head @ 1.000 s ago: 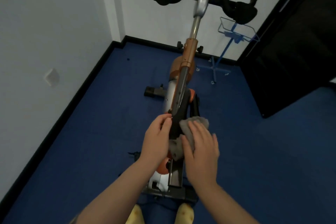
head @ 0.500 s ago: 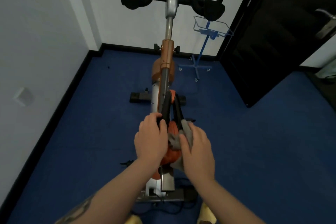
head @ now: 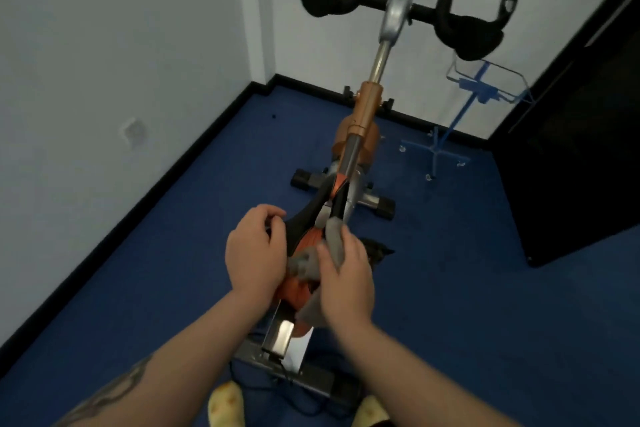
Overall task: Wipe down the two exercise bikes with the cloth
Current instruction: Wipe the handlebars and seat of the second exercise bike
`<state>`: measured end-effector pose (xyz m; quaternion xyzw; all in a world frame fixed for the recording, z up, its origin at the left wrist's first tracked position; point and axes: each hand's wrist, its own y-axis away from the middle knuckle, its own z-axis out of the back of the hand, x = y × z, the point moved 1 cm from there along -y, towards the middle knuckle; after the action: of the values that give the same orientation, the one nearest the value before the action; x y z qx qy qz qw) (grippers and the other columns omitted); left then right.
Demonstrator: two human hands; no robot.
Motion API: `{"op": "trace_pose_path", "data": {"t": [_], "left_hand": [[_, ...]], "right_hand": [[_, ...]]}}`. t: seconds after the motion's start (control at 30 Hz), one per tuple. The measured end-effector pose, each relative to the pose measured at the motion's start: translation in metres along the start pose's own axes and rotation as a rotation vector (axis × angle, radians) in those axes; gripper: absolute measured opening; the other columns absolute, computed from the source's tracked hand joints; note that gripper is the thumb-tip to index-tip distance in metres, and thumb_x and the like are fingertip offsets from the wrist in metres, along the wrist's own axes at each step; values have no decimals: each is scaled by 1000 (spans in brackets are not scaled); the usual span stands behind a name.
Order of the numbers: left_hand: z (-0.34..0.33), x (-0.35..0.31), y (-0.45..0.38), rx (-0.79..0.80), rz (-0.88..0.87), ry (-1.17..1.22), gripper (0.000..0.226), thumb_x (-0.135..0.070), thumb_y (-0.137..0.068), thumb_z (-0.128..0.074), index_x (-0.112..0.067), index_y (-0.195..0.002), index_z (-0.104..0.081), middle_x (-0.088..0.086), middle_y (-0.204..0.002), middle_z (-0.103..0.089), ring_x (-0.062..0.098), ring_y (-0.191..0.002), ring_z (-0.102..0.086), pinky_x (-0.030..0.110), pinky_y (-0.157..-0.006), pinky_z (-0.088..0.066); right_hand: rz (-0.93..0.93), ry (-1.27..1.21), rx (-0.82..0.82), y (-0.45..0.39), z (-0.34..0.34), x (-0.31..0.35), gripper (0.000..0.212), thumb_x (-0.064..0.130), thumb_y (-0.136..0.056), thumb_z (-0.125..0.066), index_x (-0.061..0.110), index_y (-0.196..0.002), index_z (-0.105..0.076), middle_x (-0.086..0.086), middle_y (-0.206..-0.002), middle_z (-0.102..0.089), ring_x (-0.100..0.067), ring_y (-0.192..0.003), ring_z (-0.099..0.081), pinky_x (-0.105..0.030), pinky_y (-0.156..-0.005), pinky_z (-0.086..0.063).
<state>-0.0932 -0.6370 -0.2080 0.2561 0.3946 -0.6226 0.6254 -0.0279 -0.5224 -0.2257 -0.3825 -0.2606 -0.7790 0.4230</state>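
Gripping the grey cloth (head: pixel 332 246) in our right hand (head: pixel 346 282), we press it against the exercise bike (head: pixel 363 114) saddle; our left hand (head: pixel 254 253) curls around the saddle's left edge.

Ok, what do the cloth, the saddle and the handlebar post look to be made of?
Cloth: soft grey fabric, matte; it bunches and folds under the right hand.
Saddle: black and orange, dull finish, probably padded vinyl or plastic; partly hidden.
Handlebar post: bare metal, polished; it shows bright highlights, with a copper-coloured sleeve below.
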Motion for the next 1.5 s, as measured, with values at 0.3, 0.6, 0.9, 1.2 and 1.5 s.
{"op": "trace_pose_path", "data": {"t": [0.3,0.6,0.9,1.2,1.5], "left_hand": [[-26,-19,27,-218,194,-170,19,-24,-92,-48,-32,-101,-63,-17,-100,-61,2,-92,-55,29,-100,-31],[-33,-21,30,-328,243,-200,23,-23,-93,-46,-32,-101,-65,-16,-100,-67,-4,-84,-48,23,-96,-22],[-27,-26,26,-334,268,-208,19,-23,-89,-51,-30,-97,-66,-21,-87,-50,9,-91,-55,48,-88,-48],[-28,-21,25,-336,262,-168,17,-21,-89,-51,-37,-89,-58,-29,-77,-41,4,-82,-47,41,-81,-48],[-30,-10,32,-440,239,12,19,-13,-89,-47,-31,-86,-54,-19,-86,-53,-3,-80,-50,12,-67,-33]], "right_hand": [[76,127,151,-16,6,1,71,52,-97,-40,19,-155,-15,0,-158,-26,-23,-139,-34,-41,-109,-37],[-94,55,290,-69,7,17,74,41,-101,-41,10,-155,-1,-8,-160,-22,-27,-138,-38,-37,-106,-37],[-168,-3,224,-110,-7,22,70,39,-103,-38,7,-155,-4,-13,-159,-23,-29,-138,-37,-36,-106,-34],[831,545,374,-133,3,13,50,57,-98,-28,31,-111,-68,3,-118,-64,-15,-128,-43,-40,-118,-5],[1047,643,575,-112,-2,39,45,34,-100,-20,27,-104,-64,-2,-83,-66,-27,-79,-60,-40,-73,-40]]}}
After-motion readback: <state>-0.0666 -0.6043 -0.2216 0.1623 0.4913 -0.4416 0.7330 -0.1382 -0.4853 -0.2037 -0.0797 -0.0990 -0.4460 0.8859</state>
